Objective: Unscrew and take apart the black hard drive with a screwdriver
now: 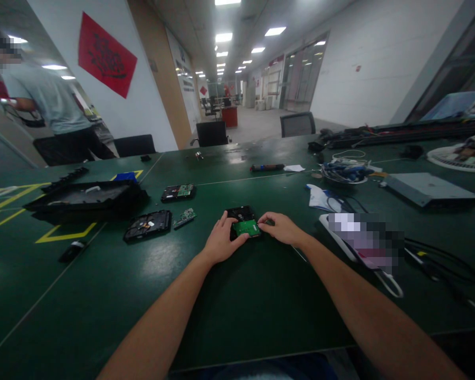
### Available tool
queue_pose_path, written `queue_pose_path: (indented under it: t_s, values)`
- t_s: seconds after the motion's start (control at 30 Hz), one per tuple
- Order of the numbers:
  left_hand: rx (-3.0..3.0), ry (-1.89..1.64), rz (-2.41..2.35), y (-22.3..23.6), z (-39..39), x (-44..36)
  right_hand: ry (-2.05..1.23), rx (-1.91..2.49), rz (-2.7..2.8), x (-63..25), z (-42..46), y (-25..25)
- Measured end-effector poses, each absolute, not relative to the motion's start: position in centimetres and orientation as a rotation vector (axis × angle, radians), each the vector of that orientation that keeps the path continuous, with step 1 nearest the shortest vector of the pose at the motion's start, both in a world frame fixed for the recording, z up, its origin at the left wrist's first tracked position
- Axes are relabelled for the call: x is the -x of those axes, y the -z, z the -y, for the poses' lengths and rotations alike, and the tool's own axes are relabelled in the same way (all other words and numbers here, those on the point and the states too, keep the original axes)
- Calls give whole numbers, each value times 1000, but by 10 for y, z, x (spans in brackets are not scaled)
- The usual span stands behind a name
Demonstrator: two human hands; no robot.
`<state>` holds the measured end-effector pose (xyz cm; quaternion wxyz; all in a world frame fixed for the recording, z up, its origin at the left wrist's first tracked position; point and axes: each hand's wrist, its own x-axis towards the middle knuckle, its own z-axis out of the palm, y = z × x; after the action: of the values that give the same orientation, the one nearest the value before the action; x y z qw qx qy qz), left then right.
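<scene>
A black hard drive [241, 214] lies on the dark green table [237, 295] in front of me, with a green circuit board [246, 228] on its near end. My left hand [221, 240] rests at the drive's left side, thumb touching the board's left edge. My right hand [280, 228] pinches the board's right edge with its fingertips. Whether the board is lifted or lying flat on the drive I cannot tell.
To the left lie another hard drive [148, 225], a loose small board [184, 217], a third drive [178, 192] and a black open case [85, 199]. Cables [435, 258], a bowl [343, 173] and a grey box [429, 189] lie right. A person [51, 111] stands far left.
</scene>
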<state>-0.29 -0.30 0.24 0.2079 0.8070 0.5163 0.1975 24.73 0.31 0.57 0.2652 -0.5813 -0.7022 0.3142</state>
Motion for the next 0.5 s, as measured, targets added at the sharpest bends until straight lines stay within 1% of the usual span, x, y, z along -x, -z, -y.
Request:
queue_pose_path:
  t_s: [0.33,0.5]
  values:
    - [-2234,-710,-1550,0,-3,1,-1037,1625,1760,-253,-5,-2]
    - [-2306,-734,-1579,0,-10,8,-852,1679,1706,-256,-9,2]
